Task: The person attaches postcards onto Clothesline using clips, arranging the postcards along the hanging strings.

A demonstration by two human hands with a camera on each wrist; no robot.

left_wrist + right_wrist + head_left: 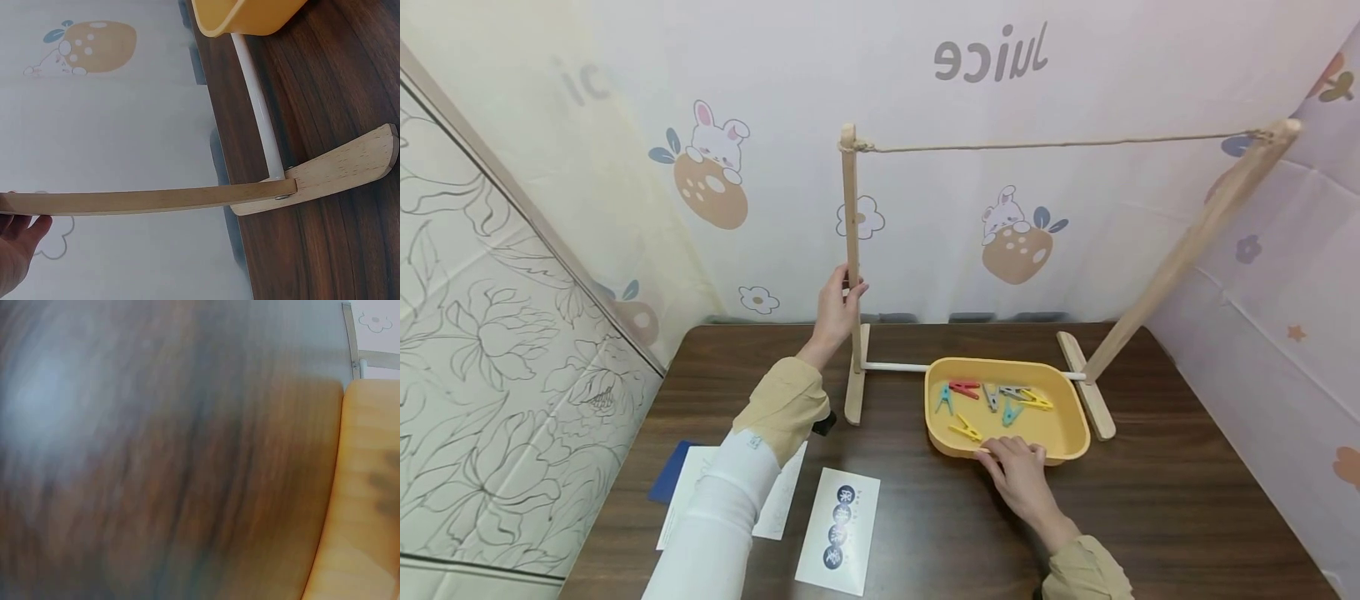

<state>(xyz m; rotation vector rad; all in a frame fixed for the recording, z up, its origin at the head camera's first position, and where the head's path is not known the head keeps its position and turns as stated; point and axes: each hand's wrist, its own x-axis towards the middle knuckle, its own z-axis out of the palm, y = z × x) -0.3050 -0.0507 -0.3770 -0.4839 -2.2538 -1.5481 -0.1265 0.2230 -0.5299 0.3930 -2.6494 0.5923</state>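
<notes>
A wooden drying rack stands on the dark table, with a rope (1052,144) strung between its two posts. My left hand (838,298) grips the left post (851,250) about halfway up; in the left wrist view the fingers (17,250) lie against that post (156,200). A yellow tray (1063,433) sits between the rack's feet and holds several coloured clothespins (992,398). My right hand (1017,465) rests with its fingers laid on the tray's near rim. The right wrist view is blurred and shows only the table and the tray wall (365,487).
A white rod (895,367) joins the rack's wooden feet (854,392) and runs behind the tray. Paper cards (841,530) and a blue card (668,483) lie at the table's front left. Patterned walls close in on three sides.
</notes>
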